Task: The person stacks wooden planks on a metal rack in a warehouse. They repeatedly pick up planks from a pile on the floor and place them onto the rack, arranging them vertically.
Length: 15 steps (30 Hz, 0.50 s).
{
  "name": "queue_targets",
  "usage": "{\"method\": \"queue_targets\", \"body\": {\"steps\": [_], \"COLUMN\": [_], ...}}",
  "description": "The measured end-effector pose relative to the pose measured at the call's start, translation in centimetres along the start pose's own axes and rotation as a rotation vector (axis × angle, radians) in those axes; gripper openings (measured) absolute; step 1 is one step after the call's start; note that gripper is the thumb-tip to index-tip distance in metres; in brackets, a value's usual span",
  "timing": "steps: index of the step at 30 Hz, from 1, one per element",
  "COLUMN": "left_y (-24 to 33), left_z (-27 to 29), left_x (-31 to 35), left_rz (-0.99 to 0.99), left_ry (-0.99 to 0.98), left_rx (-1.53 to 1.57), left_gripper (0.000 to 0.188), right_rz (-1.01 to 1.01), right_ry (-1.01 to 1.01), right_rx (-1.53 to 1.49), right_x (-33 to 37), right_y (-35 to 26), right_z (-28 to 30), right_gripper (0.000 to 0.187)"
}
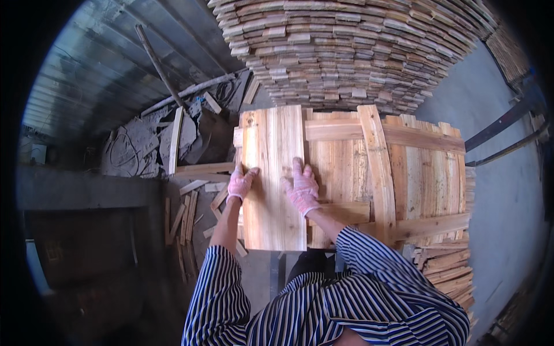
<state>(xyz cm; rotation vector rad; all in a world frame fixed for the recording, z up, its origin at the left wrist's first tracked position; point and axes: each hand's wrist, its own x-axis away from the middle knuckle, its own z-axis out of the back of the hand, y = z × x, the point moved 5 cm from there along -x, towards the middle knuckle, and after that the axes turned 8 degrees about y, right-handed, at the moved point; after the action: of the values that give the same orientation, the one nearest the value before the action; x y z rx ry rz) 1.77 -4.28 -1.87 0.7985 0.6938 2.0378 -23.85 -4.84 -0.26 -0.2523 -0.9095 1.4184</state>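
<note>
A row of pale wooden boards (273,222) lies lengthwise in front of me on top of other planks, edge against edge. At their left edge my left hand (240,182), in a pinkish knit glove, grips with the thumb on the upper face and the fingers at the side. My right hand (302,187), gloved alike, is closed on the right edge, its forefinger stretched along it. Further right, a crosswise wooden strip (378,173) rests over two long rails, the upper rail (424,138) and the lower rail (433,225), above more boards. The undersides of the held boards are hidden.
A tall stack of planks (346,52) rises behind. Offcuts (186,216) litter the floor to the left, beside a dark metal frame (86,193). A pole (158,66) leans on the corrugated wall (109,52). More split wood (447,265) lies low at the right.
</note>
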Motion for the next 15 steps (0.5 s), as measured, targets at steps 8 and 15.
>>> {"method": "queue_targets", "body": {"steps": [8,15], "left_y": [2.3,1.8], "left_z": [1.4,5.0], "left_x": [-0.8,-0.5], "left_rz": [-0.030,-0.237], "left_ry": [-0.229,0.120], "left_rx": [-0.111,-0.645], "left_gripper": [0.068,0.114], "right_rz": [0.109,-0.291], "right_ry": [0.849,0.383], "right_rx": [0.670,0.325], "right_x": [2.2,1.7], "right_y": [12.2,11.8], "right_z": [16.8,16.1], "right_gripper": [0.084,0.092]}}
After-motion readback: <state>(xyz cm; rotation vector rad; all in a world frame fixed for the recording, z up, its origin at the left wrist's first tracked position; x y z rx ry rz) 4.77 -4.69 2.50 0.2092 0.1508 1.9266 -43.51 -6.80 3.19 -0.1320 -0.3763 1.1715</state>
